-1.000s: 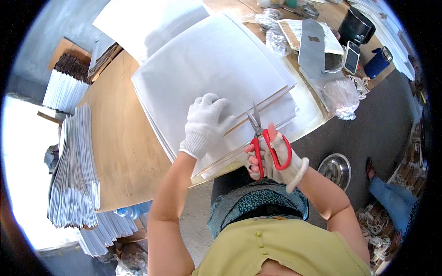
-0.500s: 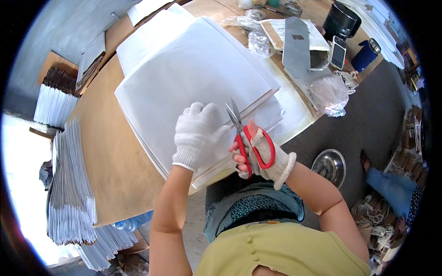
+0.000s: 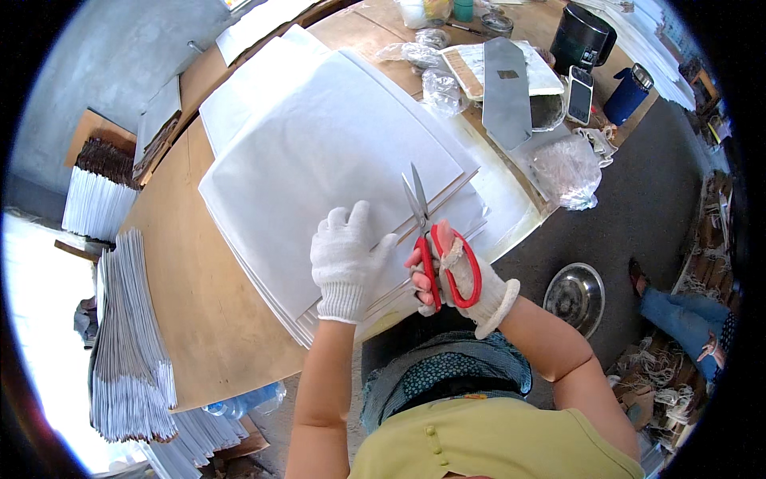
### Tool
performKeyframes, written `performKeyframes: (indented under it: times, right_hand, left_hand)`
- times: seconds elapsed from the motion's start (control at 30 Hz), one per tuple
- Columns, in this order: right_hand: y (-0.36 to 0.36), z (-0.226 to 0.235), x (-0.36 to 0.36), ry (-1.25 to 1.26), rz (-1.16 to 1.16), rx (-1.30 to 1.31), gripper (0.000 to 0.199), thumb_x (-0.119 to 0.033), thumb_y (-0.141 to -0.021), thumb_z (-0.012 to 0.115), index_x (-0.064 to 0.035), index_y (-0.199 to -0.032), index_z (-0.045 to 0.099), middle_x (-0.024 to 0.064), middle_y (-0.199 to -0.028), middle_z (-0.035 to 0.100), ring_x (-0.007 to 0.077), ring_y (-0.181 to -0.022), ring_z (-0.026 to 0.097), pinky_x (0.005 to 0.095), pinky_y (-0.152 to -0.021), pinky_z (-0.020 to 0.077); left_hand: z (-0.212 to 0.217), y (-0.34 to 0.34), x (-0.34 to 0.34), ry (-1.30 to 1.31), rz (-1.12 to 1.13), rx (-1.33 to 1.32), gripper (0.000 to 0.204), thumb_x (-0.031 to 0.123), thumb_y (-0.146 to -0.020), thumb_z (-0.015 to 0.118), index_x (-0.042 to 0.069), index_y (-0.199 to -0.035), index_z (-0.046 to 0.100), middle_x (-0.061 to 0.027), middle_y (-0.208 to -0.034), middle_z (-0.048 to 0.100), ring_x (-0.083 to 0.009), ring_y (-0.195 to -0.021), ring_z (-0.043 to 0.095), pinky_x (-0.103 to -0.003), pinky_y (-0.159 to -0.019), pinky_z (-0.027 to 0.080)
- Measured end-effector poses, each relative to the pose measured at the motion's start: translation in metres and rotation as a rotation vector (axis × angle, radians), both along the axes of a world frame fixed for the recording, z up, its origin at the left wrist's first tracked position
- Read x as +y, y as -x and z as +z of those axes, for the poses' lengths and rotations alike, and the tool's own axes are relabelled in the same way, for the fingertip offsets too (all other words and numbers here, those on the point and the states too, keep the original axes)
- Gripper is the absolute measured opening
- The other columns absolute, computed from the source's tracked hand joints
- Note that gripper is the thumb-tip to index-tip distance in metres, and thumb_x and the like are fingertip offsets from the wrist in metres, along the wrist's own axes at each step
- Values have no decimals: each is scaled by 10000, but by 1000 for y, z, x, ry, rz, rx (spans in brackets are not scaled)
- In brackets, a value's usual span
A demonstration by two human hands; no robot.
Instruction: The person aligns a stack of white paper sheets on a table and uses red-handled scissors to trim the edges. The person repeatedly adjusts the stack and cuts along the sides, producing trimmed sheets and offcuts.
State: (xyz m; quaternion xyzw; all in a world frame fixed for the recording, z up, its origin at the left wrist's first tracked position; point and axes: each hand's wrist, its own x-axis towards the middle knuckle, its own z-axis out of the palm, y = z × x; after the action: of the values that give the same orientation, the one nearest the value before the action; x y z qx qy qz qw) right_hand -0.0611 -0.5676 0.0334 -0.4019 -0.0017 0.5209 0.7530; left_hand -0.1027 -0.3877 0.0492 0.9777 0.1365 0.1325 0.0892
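Observation:
White sheets (image 3: 319,152), paper-like and stacked in a slightly fanned pile, lie on the brown table. My left hand (image 3: 345,259), in a white knitted glove, rests on the near part of the top sheet with its fingers laid out and the thumb apart. Just to its right, my right hand (image 3: 467,271) grips red-handled scissors (image 3: 437,263). Bare fingertips poke out of that worn glove. The scissor blades are slightly parted and point away from me, over the pile's right edge. Thin brownish strips (image 3: 451,191) run along that edge.
A grey plate-like sheet (image 3: 507,92), plastic bags (image 3: 566,168), a phone (image 3: 580,94), a dark blue bottle (image 3: 628,94) and a black jug (image 3: 582,38) crowd the far right. Folded white stacks (image 3: 132,351) stand left. A metal basin (image 3: 574,299) sits on the floor; someone's leg (image 3: 682,319) shows beyond.
My left hand has slid nearer to me and slightly right, its fingers more spread. The scissors in my right hand have shifted slightly right.

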Motion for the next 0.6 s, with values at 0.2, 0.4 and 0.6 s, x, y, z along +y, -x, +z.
performKeyframes:
  times: [0.2,0.4,0.6]
  right_hand:
    - [12,2,-9,-13,28,145,846,-807,-823,366,-3,-997,568,80,-679,552,239,-587,585,370,-565,488]
    - [-7,-13,-9,-106,142,279,900,-843,-788,357,0,-1001,588,105,-691,563,255,-569,572,376,-550,472]
    - [20,-4,-25,-35,186,104,669,-651,-926,424,-11,-1055,570,60,-687,572,211,-582,585,342,-551,493]
  left_hand:
    - [-6,7,-3,19,-26,-88,485,312,-716,765,119,-1128,595,-124,-1042,574,-326,-970,572,-430,-819,479]
    - [0,5,-9,10,23,-95,425,289,-730,746,119,-1095,611,-135,-1035,580,-337,-978,567,-443,-828,473]
    - [-11,8,0,57,77,-114,302,197,-815,671,116,-1103,629,-111,-1040,600,-319,-965,577,-431,-827,479]
